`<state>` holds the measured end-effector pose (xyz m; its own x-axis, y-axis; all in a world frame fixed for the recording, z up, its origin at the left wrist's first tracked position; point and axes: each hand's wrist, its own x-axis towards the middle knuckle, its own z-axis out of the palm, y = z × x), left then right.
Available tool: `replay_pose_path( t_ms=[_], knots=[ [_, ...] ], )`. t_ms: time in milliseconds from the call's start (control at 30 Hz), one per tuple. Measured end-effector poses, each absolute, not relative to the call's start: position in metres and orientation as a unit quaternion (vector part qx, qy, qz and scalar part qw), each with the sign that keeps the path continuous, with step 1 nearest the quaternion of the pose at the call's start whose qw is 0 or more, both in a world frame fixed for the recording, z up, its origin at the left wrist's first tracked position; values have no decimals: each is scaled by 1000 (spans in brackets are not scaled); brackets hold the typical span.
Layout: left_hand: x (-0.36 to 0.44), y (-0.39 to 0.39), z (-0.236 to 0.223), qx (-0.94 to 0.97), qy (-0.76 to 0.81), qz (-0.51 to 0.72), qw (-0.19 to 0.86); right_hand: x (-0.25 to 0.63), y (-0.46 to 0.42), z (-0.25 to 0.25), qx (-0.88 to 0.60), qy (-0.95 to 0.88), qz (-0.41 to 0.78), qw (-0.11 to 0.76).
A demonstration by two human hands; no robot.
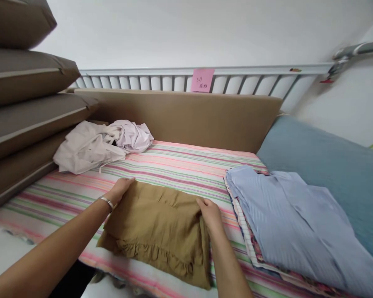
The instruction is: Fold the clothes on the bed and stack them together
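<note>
A mustard-brown garment [157,227] with a ruffled hem lies folded on the striped sheet [180,165], close to the near edge. My left hand [119,189], with a bracelet on the wrist, grips the garment's far left corner, fingers closed over the cloth. At the far right edge of the same garment, my right hand [209,213] presses and pinches the fold. Both forearms reach in from the bottom of the view.
A stack of folded clothes topped by a light blue shirt [292,219] lies to the right. Crumpled pale pink and lilac clothes [99,145] sit at the back left. Brown cushions [21,107] are stacked at left, a blue cushion [329,165] at right, a railing with a pink note [202,80] behind.
</note>
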<state>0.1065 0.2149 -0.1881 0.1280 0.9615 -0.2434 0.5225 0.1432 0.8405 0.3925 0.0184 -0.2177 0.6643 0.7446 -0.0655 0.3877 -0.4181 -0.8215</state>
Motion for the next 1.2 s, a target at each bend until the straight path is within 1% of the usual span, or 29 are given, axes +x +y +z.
replay_pose_path(
  t_ms=[100,233,400,500,600,667,733,767,833,900,967,1033,1100,1200],
  knots=[
    [120,214,-206,590,618,268,445,395,19,-222,-825,-344,169,415],
    [125,213,-220,575,631,285,436,396,26,-230,-849,-324,137,395],
    [109,205,-206,572,626,293,442,400,29,-225,-853,-335,152,371],
    [88,188,-197,576,617,307,439,402,16,-210,-856,-339,155,358],
    [67,161,-195,571,608,315,454,393,-4,-193,-861,-346,131,349],
    [58,142,-197,560,612,317,461,377,-17,-186,-840,-397,100,357],
    [56,126,-197,547,623,313,464,356,-27,-185,-792,-498,83,343],
    [58,120,-196,542,624,315,466,346,-31,-187,-767,-551,86,318],
    [63,111,-194,530,611,330,488,327,-38,-191,-737,-624,118,233],
    [69,108,-194,510,584,345,528,317,-44,-196,-735,-641,167,144],
    [71,107,-197,492,576,338,559,316,-48,-199,-741,-632,211,88],
    [68,109,-203,485,590,320,561,320,-52,-201,-745,-620,235,67],
    [62,112,-209,494,607,312,539,327,-55,-199,-743,-617,249,73],
    [55,117,-208,523,628,334,470,337,-56,-191,-737,-609,264,130]
  ],
)
